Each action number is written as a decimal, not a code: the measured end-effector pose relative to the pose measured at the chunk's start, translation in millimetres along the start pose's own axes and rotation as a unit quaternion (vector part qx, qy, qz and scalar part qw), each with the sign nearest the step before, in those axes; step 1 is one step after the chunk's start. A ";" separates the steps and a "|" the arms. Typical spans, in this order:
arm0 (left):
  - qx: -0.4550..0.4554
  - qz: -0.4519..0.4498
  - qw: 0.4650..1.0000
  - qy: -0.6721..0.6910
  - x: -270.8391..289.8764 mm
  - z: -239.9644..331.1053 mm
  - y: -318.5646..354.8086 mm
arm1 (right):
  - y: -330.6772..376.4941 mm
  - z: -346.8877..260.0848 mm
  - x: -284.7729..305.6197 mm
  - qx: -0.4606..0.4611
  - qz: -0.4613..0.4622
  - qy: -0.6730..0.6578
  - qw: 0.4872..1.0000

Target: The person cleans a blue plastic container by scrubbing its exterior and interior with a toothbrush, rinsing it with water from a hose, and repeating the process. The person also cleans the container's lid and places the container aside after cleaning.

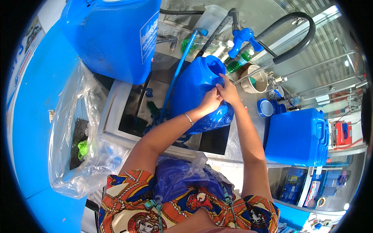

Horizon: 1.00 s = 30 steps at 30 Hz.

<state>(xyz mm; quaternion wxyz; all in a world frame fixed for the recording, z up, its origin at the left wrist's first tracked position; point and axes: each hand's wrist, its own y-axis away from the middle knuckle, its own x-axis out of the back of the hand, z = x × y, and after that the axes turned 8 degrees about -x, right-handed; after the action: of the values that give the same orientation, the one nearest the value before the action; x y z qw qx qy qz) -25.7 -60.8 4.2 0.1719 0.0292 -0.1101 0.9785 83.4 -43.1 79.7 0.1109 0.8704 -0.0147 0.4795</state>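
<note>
Nearest, a clear plastic bag (74, 128) hangs at the left. Both hands, the left hand (210, 101) and right hand (228, 91), grip the blue jug (196, 93) tilted over the steel sink (112, 112). Another blue jug (297, 136) with a white label stands on the desk (237, 143). Farther off, a labelled blue canister (112, 37) is cut off at the top.
</note>
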 end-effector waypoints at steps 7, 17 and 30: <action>-0.230 -0.095 0.926 -0.282 22.9 11.8 17.8 | -20.6 21.0 18.6 0.206 -0.099 0.027 0.973; -0.238 -0.023 0.848 -0.473 5.3 -17.3 -18.6 | -45.4 5.6 27.8 0.063 -0.208 -0.456 0.863; -0.225 -0.028 0.854 -0.469 34.8 -16.5 -25.2 | -35.8 39.1 33.7 -0.093 0.058 0.294 0.949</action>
<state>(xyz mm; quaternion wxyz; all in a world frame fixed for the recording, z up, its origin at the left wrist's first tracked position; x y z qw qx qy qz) -50.1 -22.5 -3.4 0.1292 0.4482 -0.3940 0.7919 138.8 -13.5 81.3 0.1633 0.6743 -0.0763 0.7161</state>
